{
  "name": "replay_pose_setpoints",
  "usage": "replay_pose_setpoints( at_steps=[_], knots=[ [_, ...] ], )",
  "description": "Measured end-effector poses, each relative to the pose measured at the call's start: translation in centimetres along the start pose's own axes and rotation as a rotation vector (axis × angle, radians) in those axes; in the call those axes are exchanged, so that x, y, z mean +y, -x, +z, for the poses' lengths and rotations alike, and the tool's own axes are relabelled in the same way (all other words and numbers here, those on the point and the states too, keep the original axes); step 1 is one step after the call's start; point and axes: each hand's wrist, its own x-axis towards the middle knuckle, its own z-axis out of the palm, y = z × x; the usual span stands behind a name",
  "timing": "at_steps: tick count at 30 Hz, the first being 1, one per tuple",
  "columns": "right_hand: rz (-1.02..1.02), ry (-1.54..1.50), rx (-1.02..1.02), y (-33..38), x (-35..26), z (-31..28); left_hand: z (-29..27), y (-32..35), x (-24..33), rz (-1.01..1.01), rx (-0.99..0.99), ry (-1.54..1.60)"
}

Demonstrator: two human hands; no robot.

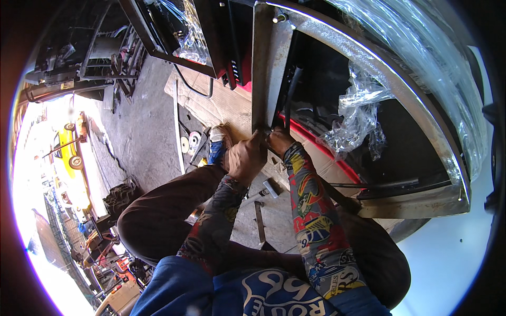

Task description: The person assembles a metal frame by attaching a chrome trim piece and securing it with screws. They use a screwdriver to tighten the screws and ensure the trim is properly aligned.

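A large metal frame (363,50) with a curved outer rim stands in front of me, and a bare angle-shaped steel bar (268,68) runs up its left side. My left hand (246,159) is at the bar's lower end, its fingers pinched together. Beside it, my right hand (279,141) is also closed, its fingertips meeting the left ones at the same spot. Whatever small part lies between the fingers is hidden. At the bar's top a bolt (280,18) sticks out. Crumpled clear plastic (358,116) hangs inside the frame, right of my hands.
A hammer (270,188) and a flat metal strip (260,221) lie on the floor between my legs. Cutting discs (194,139) lie left of my foot, near flattened cardboard (190,100). Plastic-wrapped material (448,68) is at right. A yellow car (67,147) stands outside, far left.
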Motion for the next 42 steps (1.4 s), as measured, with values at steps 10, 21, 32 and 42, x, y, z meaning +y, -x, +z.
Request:
replay_pose_setpoints(
  at_steps=[10,21,32,42],
  knots=[
    [0.324,-1.013,0.095,-2.4,-0.1,5.0,0.0,-0.2,0.0,-0.081,0.029,0.115],
    [1.003,-0.711,0.128,-1.7,-4.1,-2.4,5.9,0.6,-5.9,0.009,0.132,0.436],
    [0.704,-0.378,0.607,3.1,-8.8,-6.8,9.3,8.0,-10.0,-0.658,-0.380,1.150],
    [0.760,-0.455,0.120,22.4,-6.6,-27.1,11.0,11.1,-5.4,-1.040,-0.264,1.523]
  ],
)
